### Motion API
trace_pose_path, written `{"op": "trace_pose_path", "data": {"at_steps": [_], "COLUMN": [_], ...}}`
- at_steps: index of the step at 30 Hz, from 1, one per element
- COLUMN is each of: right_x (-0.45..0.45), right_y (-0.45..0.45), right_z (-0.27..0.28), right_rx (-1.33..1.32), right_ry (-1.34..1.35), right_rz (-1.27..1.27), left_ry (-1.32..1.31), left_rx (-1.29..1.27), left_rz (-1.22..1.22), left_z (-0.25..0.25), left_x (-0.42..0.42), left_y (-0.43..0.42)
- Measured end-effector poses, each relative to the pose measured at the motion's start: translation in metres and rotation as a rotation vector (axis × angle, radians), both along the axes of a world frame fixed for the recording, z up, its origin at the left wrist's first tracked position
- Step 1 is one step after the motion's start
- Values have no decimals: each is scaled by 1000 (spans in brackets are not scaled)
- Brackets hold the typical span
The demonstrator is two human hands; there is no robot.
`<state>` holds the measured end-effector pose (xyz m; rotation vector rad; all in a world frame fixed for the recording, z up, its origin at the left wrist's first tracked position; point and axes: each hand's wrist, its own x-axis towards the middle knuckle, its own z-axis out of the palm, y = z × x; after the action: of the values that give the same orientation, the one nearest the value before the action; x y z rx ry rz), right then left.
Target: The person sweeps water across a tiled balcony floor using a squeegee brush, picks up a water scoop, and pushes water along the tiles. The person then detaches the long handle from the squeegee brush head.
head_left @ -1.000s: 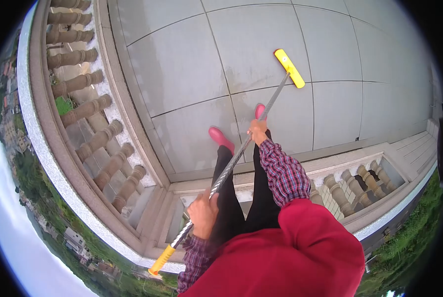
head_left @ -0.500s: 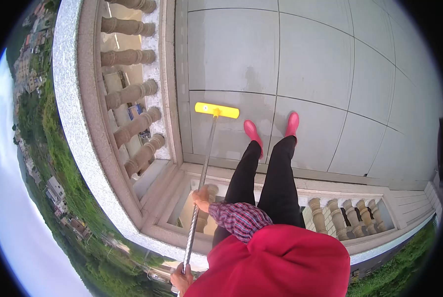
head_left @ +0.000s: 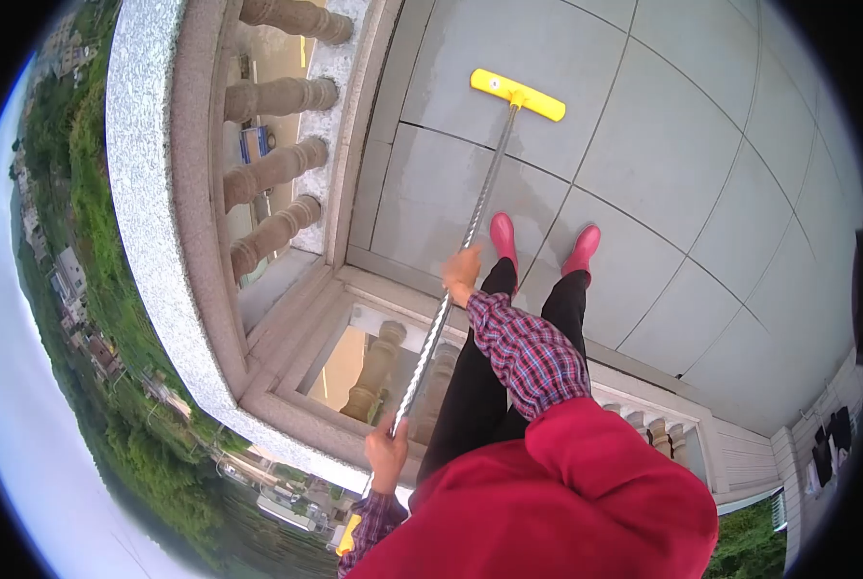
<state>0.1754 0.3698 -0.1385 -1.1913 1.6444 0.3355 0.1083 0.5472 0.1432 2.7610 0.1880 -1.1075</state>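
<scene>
A long-handled mop with a yellow head (head_left: 518, 94) lies against the grey tiled floor, ahead of the pink boots (head_left: 503, 237). Its silver twisted pole (head_left: 481, 201) runs back toward the body. My right hand (head_left: 461, 274) is wrapped round the middle of the pole. Lower down, near the railing corner, my left hand (head_left: 387, 452) grips the pole close to its yellow end grip (head_left: 348, 534), which is partly hidden by the sleeve.
A stone balustrade (head_left: 185, 212) with rounded balusters runs along the left and turns behind the legs. Grey tiles (head_left: 663, 164) stretch to the right. Dark items (head_left: 832, 444) hang at the far right. Hillside and buildings lie beyond the railing.
Over the last second the mop head swung left near the railing, then moved forward and rightward. Both hands kept hold of the pole. The view and the feet have shifted too.
</scene>
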Motion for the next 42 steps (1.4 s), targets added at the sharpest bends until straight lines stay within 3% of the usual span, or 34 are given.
{"op": "trace_pose_path", "data": {"at_steps": [1, 2, 3, 4, 6, 8, 10, 12, 13, 15, 19, 22, 26, 30, 31, 34, 36, 37, 38, 39, 42], "right_x": [-35, -21, -27, -42, -61, -90, -92, -78, -56, -11, 46, 77, 105, 128, 137, 178, 198, 202, 203, 195, 156], "right_y": [77, 75, 99, 137, 196, 265, 271, 241, 203, 112, -67, -239, -446, -556, -567, -538, -482, -444, -400, -343, -222], "right_z": [-41, 46, 75, 80, 96, 89, 107, 108, 112, 113, 44, -5, -16, -71, -62, -39, -40, -23, 2, -4, 72], "right_rx": [134, 63, 213, 353, 437, 657, 354, 249, 205, 444, 152, -74, -121, -104, -62, -175, -198, -158, -115, -128, 298], "right_ry": [-109, 62, 87, 96, 145, 123, 70, -10, -24, -112, -347, -318, -355, -283, -290, -261, -166, -191, -220, -38, -75], "right_rz": [-23, 166, 164, 180, 250, 220, 298, 396, 388, -68, -275, -340, -452, -407, -361, -339, -169, -163, -160, 74, 151], "left_ry": [14, 59, 163, 15, 23, 48, 79, 118, 135, 86, -128, -264, -127, -34, 12, -18, -98, -5, 80, 18, 96], "left_rx": [96, 127, 194, 151, 444, 528, 532, 503, 481, 356, 33, -238, -281, -390, -345, -333, -191, -130, -63, -62, 145], "left_rz": [-18, 1, 75, 299, 225, 183, 139, 85, 48, -54, -172, -187, -309, -273, -263, -266, -278, -143, -8, 39, 317], "left_z": [26, 52, 77, 105, 146, 161, 160, 151, 145, 116, 25, -43, -69, -77, -77, -89, -87, -75, -56, -28, 55], "left_x": [-12, -25, -38, -45, -58, -62, -59, -47, -42, -24, 46, 95, 164, 213, 220, 235, 226, 216, 202, 186, 125], "left_y": [25, 48, 69, 55, 58, 63, 64, 63, 62, 53, -53, -187, -376, -476, -485, -479, -422, -390, -353, -324, -256]}}
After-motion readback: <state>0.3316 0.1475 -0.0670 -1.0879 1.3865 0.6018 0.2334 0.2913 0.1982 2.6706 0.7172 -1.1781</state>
